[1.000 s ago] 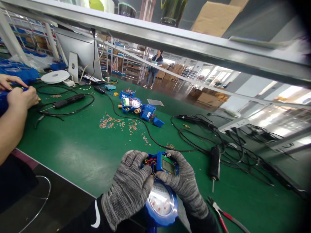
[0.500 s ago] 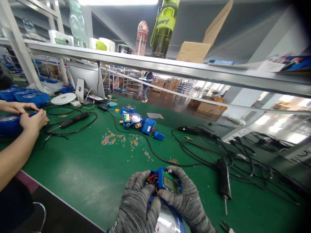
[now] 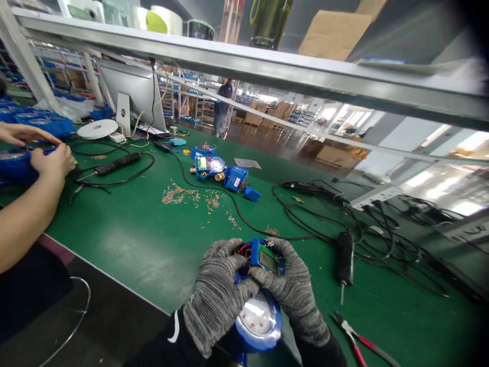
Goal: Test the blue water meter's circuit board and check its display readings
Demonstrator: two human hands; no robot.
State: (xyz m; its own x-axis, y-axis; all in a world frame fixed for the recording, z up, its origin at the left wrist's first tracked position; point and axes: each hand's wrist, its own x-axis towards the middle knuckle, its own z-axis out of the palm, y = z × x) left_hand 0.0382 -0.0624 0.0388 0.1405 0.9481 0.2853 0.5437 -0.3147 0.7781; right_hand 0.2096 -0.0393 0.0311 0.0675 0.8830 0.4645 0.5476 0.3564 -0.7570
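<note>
A blue water meter (image 3: 260, 326) stands at the front edge of the green bench, its round clear dial facing up. My left hand (image 3: 219, 290), in a grey knit glove, closes around the left side of its open electronics housing, beside red and dark wires (image 3: 242, 250). On the other side, my gloved right hand (image 3: 292, 283) grips the circuit board with its small grey display (image 3: 268, 261), thumb across the lower edge. The gloves partly cover the housing, so its inside shows only in part.
Red-handled pliers (image 3: 355, 336) and a black electric screwdriver (image 3: 346, 257) lie to the right among cables. Small screws (image 3: 178, 193) are scattered ahead, before another opened meter (image 3: 209, 165). A co-worker's hands (image 3: 53, 160) handle a blue meter at left. A shelf (image 3: 229, 58) spans overhead.
The view has tilted downward, so more of the dial and the pliers show. Both hands keep their grip on the meter, with the left fingers slightly shifted.
</note>
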